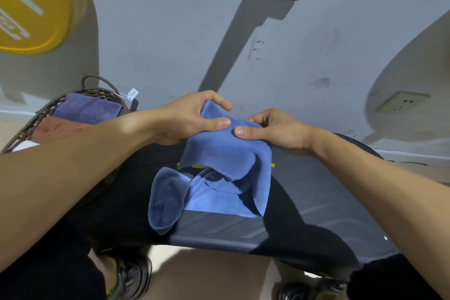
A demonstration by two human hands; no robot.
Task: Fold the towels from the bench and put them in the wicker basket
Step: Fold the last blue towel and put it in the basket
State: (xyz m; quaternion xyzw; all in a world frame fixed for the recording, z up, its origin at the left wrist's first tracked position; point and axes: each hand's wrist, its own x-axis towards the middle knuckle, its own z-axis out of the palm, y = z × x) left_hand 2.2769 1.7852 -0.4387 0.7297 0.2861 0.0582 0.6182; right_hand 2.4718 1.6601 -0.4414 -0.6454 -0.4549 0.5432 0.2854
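Both hands at frame centre, each with a grip on the top edge of the blue towel [226, 151]. Left hand [194, 114]: thumb on the near face, fingers curled over the hem from behind, pinching the upper left corner. Right hand [272, 129]: thumb pressed on the near face, fingers behind the cloth, pinching the upper right part. Thumbs nearly touch each other.

Towel hangs from the two grips, partly doubled over; lower part bunches and rests on the dark counter [316, 192] at centre-bottom. One loose fold droops at lower left of the cloth, over the counter's near edge.

Wicker basket [29, 129] at mid-left, partly behind the left forearm. Inside it: a folded purple-blue towel [87, 107] at the back, a reddish-brown towel [53, 129] in front of it, touching. A white tag [132, 94] hangs off the basket handle.

Yellow weight plate [34, 2] upper left against the wall. Wall socket [401, 102] mid-right. Shoes [131, 277] on the floor at the bottom.
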